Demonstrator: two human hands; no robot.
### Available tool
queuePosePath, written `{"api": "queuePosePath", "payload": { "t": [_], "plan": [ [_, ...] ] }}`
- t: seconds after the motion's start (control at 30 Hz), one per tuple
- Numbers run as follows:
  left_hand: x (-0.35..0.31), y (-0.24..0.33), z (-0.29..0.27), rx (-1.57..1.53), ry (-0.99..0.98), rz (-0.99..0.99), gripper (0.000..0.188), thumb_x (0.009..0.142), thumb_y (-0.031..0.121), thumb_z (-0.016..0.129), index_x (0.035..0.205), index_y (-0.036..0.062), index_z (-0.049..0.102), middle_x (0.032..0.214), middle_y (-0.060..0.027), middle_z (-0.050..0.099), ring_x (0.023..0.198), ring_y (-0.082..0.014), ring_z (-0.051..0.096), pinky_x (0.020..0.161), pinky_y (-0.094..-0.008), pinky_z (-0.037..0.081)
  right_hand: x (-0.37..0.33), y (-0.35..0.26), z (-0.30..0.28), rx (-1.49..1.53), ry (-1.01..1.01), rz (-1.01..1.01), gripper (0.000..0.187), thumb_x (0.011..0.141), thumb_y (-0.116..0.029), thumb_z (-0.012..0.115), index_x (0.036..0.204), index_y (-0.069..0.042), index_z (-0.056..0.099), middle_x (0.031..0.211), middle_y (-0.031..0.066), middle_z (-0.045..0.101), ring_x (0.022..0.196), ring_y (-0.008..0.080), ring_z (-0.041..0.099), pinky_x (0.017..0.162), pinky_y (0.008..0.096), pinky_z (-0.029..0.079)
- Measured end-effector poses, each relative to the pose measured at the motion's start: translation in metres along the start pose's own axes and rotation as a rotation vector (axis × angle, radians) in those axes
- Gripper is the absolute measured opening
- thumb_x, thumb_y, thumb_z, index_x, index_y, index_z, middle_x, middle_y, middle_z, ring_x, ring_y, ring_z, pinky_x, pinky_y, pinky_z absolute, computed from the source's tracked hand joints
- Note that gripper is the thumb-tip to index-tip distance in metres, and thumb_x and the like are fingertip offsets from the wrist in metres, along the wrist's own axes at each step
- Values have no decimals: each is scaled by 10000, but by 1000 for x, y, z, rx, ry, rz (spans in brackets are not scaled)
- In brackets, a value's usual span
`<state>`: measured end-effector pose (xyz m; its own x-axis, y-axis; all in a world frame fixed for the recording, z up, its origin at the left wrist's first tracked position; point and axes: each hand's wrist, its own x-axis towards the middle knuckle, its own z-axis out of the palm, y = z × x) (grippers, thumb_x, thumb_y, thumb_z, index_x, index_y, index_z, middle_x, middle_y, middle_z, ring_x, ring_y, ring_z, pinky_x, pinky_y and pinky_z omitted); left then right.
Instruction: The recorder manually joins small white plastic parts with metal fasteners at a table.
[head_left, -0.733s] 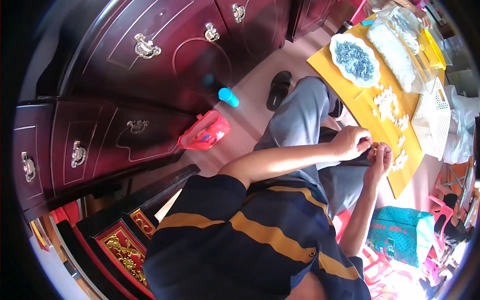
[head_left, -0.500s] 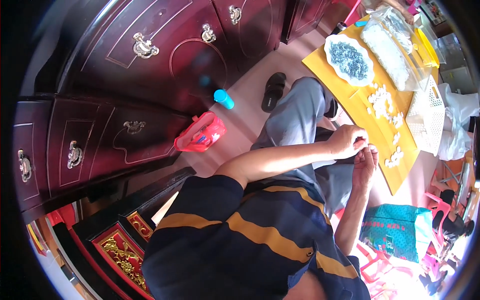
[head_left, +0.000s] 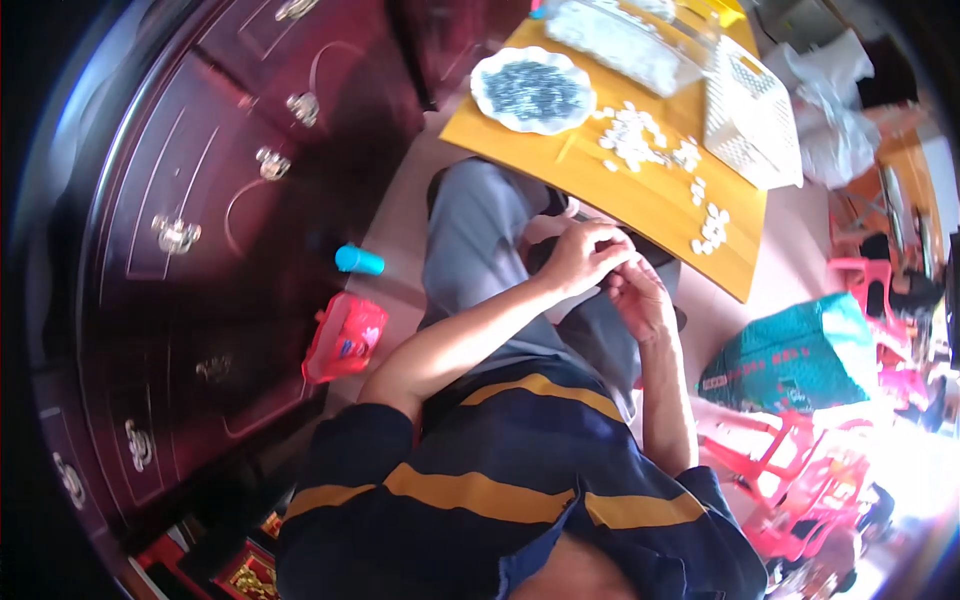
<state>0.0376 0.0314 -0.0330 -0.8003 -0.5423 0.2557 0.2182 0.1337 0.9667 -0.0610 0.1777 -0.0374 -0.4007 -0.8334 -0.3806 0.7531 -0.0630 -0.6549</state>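
Above my lap, by the near edge of the wooden table (head_left: 640,205), my two hands meet at the fingertips. My left hand (head_left: 590,257) is closed, with its thumb and fingers pinched together. Against it my right hand (head_left: 642,298) also pinches, its fingers curled. Whatever lies between the fingertips is too small to make out. Beyond the hands, small white pieces (head_left: 634,138) lie scattered on the tabletop. A scalloped white plate (head_left: 545,127) heaped with thin dark pieces stands to their left. Behind these is a clear container (head_left: 690,76) full of white pieces.
A white perforated basket (head_left: 750,125) sits at the table's right edge. On the floor to the right are a teal bag (head_left: 790,355) and pink plastic stools (head_left: 800,465). At left stand a turquoise bottle (head_left: 359,260), a red bag (head_left: 345,338) and a dark red cabinet (head_left: 150,310).
The view has turned, so the table and its things appear farther left and higher. My hands stay together at the fingertips, and the right hand's fingers now look more curled.
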Motion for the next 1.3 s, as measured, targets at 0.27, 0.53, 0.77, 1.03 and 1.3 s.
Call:
{"api": "queuePosePath", "payload": {
  "t": [0.27,0.53,0.77,1.03,1.3],
  "plan": [
    [8,7,1,342,-147,243,54,860,36,706,907,23,729,817,-92,710,700,-198,699,654,-315,542,-6,-3,-15,21,-4,43,91,985,-116,610,1045,-53,636,895,20,691,724,83,631,648,214,524],
    [7,21,-5,491,-195,76,16,878,22,682,889,18,671,802,-93,688,681,-174,685,609,-293,531,0,12,-9,74,-14,15,75,995,-133,617,1029,-74,650,914,-7,682,725,54,612,630,189,501],
    [-5,20,-3,379,-145,13,50,923,41,655,904,-4,647,779,-69,685,674,-103,653,609,-275,523,1,24,-18,219,3,44,83,1016,-172,597,1015,-99,637,898,-24,651,770,76,619,653,213,513],
    [-16,13,6,409,-69,51,45,934,43,645,911,5,641,743,-58,665,638,-100,640,603,-261,517,-7,22,-3,205,-27,-16,74,1020,-150,590,978,-99,624,866,-37,622,736,56,583,625,198,498],
    [-6,12,8,262,-41,-190,76,924,65,673,903,-6,657,753,-56,667,667,-96,632,622,-260,507,-9,14,3,100,52,-146,98,1039,-154,557,1024,-88,628,860,-36,599,699,52,543,638,200,485]
  ]
}}
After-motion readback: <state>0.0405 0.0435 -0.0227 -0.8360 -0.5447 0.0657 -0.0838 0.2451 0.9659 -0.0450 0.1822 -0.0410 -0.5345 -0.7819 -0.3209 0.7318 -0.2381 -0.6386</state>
